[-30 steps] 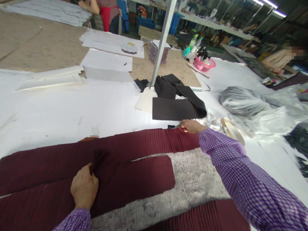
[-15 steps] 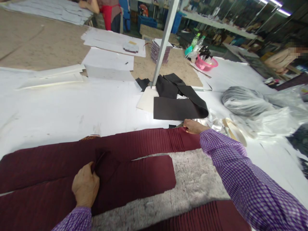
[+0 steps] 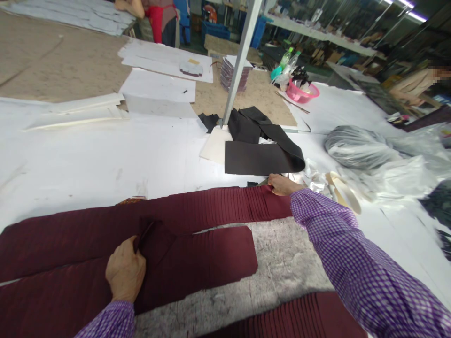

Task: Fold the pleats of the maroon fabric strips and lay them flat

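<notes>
Dark maroon pieces (image 3: 218, 256) lie overlapped in long rows on a grey, worn board (image 3: 282, 253). My left hand (image 3: 126, 270) is closed on a raised fold of a maroon piece near the middle of the rows. At the far right end of the back row, my right hand (image 3: 282, 184) pinches the upper edge of the maroon pieces; its fingertips are partly hidden. Another overlapped maroon row (image 3: 299, 319) shows at the bottom edge.
Black strips (image 3: 260, 158) lie behind my right hand, beside a metal post (image 3: 241, 61). Plastic bags (image 3: 398, 155) are at the right. Further back stand a pink basin (image 3: 301, 94) and a paper stack (image 3: 234, 77). A person in a red apron (image 3: 157, 23) is at the far table.
My right hand and forearm have shifted very slightly left. My left hand stays in place on the fold.
</notes>
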`<action>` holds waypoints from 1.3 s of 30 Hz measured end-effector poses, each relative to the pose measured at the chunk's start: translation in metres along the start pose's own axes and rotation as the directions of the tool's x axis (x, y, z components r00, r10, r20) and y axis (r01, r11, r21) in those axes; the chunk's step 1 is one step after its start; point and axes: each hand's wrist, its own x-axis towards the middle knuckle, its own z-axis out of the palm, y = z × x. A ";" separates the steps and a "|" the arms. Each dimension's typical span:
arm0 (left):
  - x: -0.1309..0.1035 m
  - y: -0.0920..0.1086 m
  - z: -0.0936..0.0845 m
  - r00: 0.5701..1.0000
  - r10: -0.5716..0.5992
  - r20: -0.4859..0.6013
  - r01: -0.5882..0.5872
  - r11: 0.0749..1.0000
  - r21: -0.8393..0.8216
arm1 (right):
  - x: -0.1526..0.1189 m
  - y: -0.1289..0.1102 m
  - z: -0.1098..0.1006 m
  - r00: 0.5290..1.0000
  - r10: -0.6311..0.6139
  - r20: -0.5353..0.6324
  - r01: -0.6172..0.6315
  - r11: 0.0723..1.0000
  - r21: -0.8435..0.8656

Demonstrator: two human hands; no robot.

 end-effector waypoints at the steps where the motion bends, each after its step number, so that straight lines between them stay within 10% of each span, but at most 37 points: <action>1: 0.000 0.000 0.000 1.000 0.002 0.005 -0.002 1.000 -0.002 | 0.000 0.000 -0.001 1.000 -0.007 0.029 0.007 1.000 -0.022; 23: 0.000 0.000 -0.002 0.997 -0.035 0.062 0.039 0.998 -0.049 | -0.015 -0.015 -0.017 0.994 0.100 0.033 -0.093 0.982 -0.164; 31: 0.001 0.002 -0.006 0.995 -0.056 0.085 0.060 0.997 -0.046 | -0.030 -0.020 -0.006 0.960 0.193 -0.205 -0.199 0.980 -0.006; 39: 0.002 0.000 -0.004 0.992 -0.047 0.115 0.052 0.998 -0.047 | -0.054 -0.056 0.013 0.882 0.077 -0.465 0.040 0.971 0.237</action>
